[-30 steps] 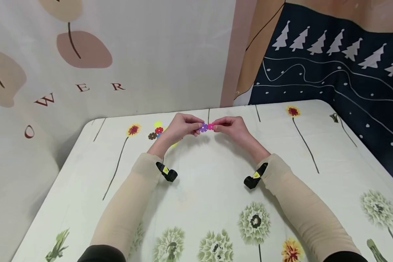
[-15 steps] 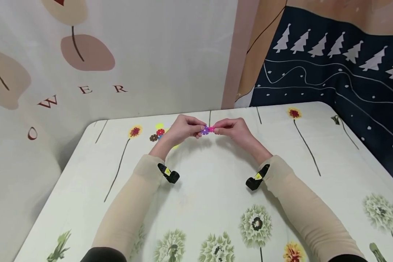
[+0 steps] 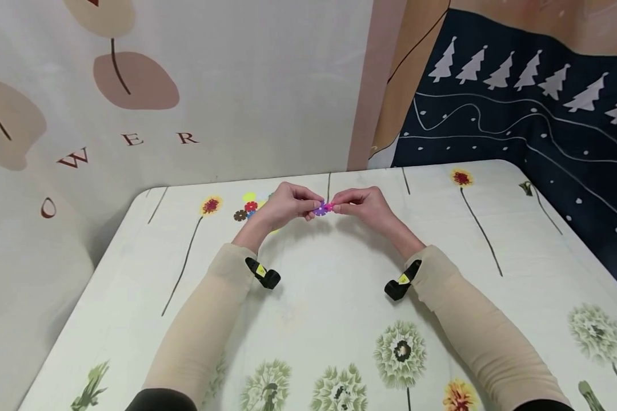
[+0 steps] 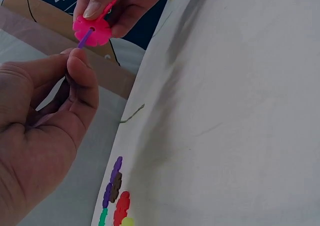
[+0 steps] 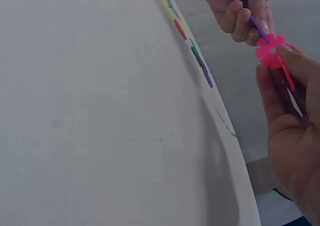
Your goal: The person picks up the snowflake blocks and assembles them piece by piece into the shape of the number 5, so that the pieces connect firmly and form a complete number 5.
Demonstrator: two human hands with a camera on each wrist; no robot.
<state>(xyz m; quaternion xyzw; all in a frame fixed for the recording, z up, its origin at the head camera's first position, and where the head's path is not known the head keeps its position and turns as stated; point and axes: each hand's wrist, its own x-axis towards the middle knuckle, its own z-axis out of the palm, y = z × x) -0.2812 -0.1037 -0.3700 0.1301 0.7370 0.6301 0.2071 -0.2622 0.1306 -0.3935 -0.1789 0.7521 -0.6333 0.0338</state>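
Note:
Above the far part of the table, my left hand point(image 3: 293, 206) pinches a purple notched plastic disc point(image 3: 321, 210) between thumb and fingers. Opposite it, my right hand point(image 3: 364, 206) pinches a pink notched disc point(image 4: 93, 32). A second pink piece point(image 5: 287, 75), seen edge-on, stands at an angle against that disc under the right thumb. The purple disc's edge meets the pink disc's rim in both wrist views; how deep it sits in a slot I cannot tell. Fingers cover part of each piece.
Several loose discs lie on the table left of my left hand, among them a red disc point(image 3: 251, 206), a brown disc point(image 3: 240, 215) and a yellow disc point(image 3: 249, 197). My left forearm partly hides this group. The flower-print tablecloth point(image 3: 319, 291) reaches a curtain point(image 3: 267, 85) behind.
The pink disc has turned from showing its face to a more edge-on tilt against the purple one. Both hands stay nearly in place; the loose discs have not moved.

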